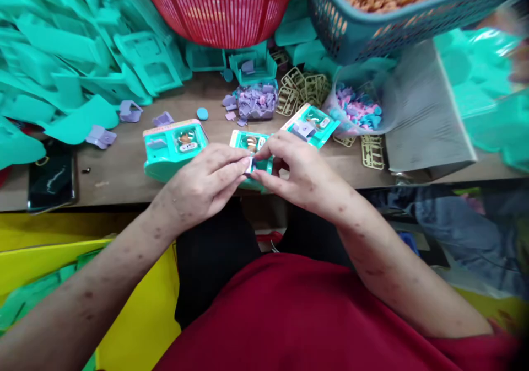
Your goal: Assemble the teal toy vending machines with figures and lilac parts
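both hands meet at the near edge of the tabletop (124, 167), just over the person's lap. the left hand (202, 186) and the right hand (300, 175) together grasp a small teal toy unit (252, 142), fingertips pinched on a pale lilac piece (249, 165) at its front face. both hands are closed on it, thumbs and forefingers doing the fine work; how the lilac piece sits against the body is hidden under the fingers.

just to the left on the tabletop lies a finished-looking teal toy (173, 145) with a sticker window, and another teal toy (311, 123) lies tilted just beyond the right hand. towards the far edge there is a heap of loose lilac parts (256, 101), tan part frames (303, 87), and a clear bag of pink and blue bits (359, 112). a red basket (219, 7) and a blue-grey basket (372, 23) hang over the far side, a pile of teal shells (61, 57) fills the far left corner, and a dark phone (52, 179) rests near the left end.

to seat a small piece like this well, it looks wise to keep the toy braced with one hand, line the piece up square, and press evenly with the thumb rather than forcing one corner, since thin plastic pegs may bend or snap.
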Tool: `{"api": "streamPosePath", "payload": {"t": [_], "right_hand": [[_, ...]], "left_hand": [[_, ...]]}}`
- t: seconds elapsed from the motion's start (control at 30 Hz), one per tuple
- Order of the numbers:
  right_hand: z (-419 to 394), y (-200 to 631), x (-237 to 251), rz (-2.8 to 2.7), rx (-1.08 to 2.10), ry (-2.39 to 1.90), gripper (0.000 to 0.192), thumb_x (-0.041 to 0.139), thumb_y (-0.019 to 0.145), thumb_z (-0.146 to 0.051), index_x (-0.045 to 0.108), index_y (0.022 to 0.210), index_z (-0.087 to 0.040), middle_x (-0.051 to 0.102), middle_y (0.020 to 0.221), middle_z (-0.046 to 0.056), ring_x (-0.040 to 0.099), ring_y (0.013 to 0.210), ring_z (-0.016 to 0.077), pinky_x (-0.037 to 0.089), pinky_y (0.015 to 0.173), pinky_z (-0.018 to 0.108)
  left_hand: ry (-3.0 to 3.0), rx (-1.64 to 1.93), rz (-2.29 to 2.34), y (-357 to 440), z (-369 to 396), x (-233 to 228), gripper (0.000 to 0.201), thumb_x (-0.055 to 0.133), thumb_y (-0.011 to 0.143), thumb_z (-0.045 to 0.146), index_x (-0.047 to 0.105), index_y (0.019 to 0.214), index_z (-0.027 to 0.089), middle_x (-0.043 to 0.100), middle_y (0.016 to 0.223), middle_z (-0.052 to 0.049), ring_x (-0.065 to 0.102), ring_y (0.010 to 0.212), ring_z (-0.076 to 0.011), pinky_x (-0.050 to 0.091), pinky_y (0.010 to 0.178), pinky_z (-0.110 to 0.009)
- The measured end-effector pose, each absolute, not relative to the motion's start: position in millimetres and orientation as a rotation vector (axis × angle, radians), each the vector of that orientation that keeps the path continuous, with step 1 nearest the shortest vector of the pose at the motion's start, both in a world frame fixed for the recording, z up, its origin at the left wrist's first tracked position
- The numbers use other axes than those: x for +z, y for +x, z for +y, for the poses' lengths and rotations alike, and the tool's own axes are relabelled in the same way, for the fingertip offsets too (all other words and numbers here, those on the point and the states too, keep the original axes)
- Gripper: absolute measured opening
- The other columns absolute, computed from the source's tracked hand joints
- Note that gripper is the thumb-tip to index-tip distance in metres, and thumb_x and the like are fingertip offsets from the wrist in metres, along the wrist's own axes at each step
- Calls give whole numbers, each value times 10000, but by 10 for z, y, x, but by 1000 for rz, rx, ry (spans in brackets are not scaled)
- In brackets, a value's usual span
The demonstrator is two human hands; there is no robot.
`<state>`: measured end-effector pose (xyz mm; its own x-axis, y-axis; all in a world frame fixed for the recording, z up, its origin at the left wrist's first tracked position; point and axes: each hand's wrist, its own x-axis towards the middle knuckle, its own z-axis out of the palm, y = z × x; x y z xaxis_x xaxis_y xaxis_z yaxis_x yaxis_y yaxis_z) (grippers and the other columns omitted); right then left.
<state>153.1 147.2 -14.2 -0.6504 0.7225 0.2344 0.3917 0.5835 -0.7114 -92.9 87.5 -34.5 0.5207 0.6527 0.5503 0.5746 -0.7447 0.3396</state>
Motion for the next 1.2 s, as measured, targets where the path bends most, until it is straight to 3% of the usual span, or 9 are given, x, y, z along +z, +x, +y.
{"api": "streamPosePath", "payload": {"t": [0.17, 0.37, 0.5, 0.57, 0.7, 0.83, 1.0, 1.2], "right_hand": [[1455, 1494, -164, -2318, 851, -920, 140, 796, 979, -243, 721, 1088, -197, 644, 1123, 74, 659, 1065, 237, 562, 882, 355], [1394, 1505, -181, -2289, 851, -921, 159, 776, 1014, -256, 723, 1153, -198, 624, 1162, 78, 671, 1071, 231, 593, 939, 388], [1339, 1542, -222, -2238, 895, -924, 475, 878, 942, -283, 672, 1369, -259, 636, 1265, 77, 663, 1195, 262, 592, 1066, 462], [1318, 1550, -237, -2186, 915, -902, 545, 875, 934, -288, 623, 1416, -267, 648, 1324, 90, 653, 1251, 283, 592, 1086, 484], [1295, 1542, -219, -2130, 960, -897, 467, 735, 994, -224, 589, 1437, -244, 667, 1327, 103, 685, 1193, 269, 614, 1054, 468], [1293, 1519, -194, -2146, 949, -963, 463, 814, 965, -253, 638, 1392, -283, 688, 1316, 93, 692, 1210, 294, 600, 1108, 516], [1322, 1484, -215, -2166, 904, -945, 342, 823, 997, -282, 683, 1309, -289, 707, 1205, 81, 726, 1124, 278, 651, 991, 472], [1380, 1467, -219, -2191, 866, -859, 314, 770, 1014, -214, 644, 1294, -280, 752, 1184, 70, 746, 1112, 269, 658, 980, 458]], "left_hand": [[2521, 1153, 1209, -865, 814, -388, 275, 663, 1077, 97, 693, 1334, 189, 777, 1398, -136, 742, 1306, -254, 625, 1129, -481], [2464, 1175, 1201, -872, 814, -416, 270, 676, 1074, 105, 716, 1315, 220, 780, 1409, -113, 729, 1343, -256, 610, 1165, -518], [2444, 1134, 1234, -938, 802, -411, 338, 678, 1076, 103, 703, 1383, 243, 755, 1461, -109, 737, 1336, -241, 626, 1142, -469], [2440, 1106, 1233, -964, 810, -390, 343, 700, 1066, 108, 714, 1378, 250, 754, 1469, -102, 744, 1317, -240, 624, 1140, -453], [2321, 1042, 1312, -976, 812, -358, 382, 733, 1059, 160, 684, 1425, 256, 777, 1420, -88, 754, 1298, -244, 618, 1150, -435], [2182, 996, 1425, -959, 783, -366, 492, 740, 1067, 226, 588, 1534, 255, 772, 1417, -92, 761, 1283, -240, 628, 1132, -407], [2238, 956, 1440, -951, 790, -360, 405, 702, 1093, 227, 620, 1489, 246, 786, 1396, -74, 749, 1291, -220, 625, 1140, -384], [2237, 991, 1346, -968, 793, -368, 305, 697, 1095, 187, 679, 1394, 241, 791, 1406, -48, 734, 1325, -190, 600, 1173, -348]]}}
